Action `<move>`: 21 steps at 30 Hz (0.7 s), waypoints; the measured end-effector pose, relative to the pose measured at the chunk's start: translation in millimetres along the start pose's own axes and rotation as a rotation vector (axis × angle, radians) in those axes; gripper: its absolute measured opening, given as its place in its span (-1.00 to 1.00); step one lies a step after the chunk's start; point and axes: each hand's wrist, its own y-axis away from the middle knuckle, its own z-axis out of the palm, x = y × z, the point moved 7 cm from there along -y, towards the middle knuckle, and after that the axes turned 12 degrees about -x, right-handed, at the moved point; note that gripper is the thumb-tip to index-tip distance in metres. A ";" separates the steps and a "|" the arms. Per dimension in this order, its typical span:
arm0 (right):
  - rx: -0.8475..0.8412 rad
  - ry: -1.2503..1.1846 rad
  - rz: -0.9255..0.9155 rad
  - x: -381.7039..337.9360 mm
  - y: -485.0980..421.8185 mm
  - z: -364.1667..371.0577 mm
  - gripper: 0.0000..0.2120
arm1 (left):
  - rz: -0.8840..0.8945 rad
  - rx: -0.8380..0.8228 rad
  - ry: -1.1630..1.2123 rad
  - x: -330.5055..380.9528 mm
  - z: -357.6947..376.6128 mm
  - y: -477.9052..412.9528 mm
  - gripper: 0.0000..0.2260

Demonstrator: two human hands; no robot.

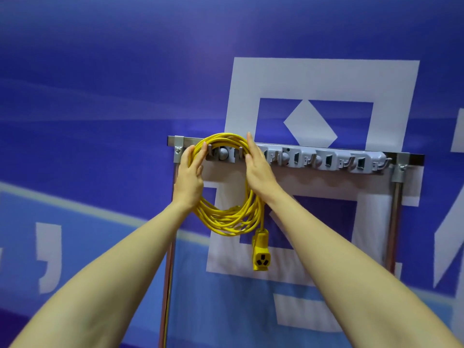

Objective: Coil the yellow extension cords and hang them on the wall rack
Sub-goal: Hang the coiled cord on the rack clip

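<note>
A coiled yellow extension cord [226, 219] hangs at the left end of the grey wall rack [326, 160], its top loop over the rack's leftmost hooks. Its yellow socket end [261, 254] dangles below the coil on the right. My left hand [189, 175] is against the coil's left side with fingers fairly straight, touching the strands. My right hand [258, 167] lies flat on the coil's upper right side, fingers straight and pointing up. Neither hand curls round the cord.
The rack is mounted on a metal bar [411, 156] carried by two upright poles [395, 222]. Several free grey hooks and clips run along the rack to the right of the coil. Behind is a blue banner wall [100, 96] with white shapes.
</note>
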 end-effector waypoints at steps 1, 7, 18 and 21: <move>-0.004 -0.024 0.006 3.4 2.3 -1.2 -0.53 | 0.001 -0.025 -0.022 2.5 0.0 0.9 -0.47; -0.032 0.142 0.139 14.9 12.4 5.1 -0.48 | -0.082 -0.184 -0.054 6.0 2.8 0.4 -0.27; -0.020 0.466 0.157 -6.9 29.9 -11.0 -0.38 | -0.229 -0.267 -0.034 31.3 -7.6 9.2 -0.26; -0.109 0.442 0.207 -4.1 32.2 -9.3 -0.29 | -0.237 -0.284 -0.053 36.9 -9.3 15.7 -0.27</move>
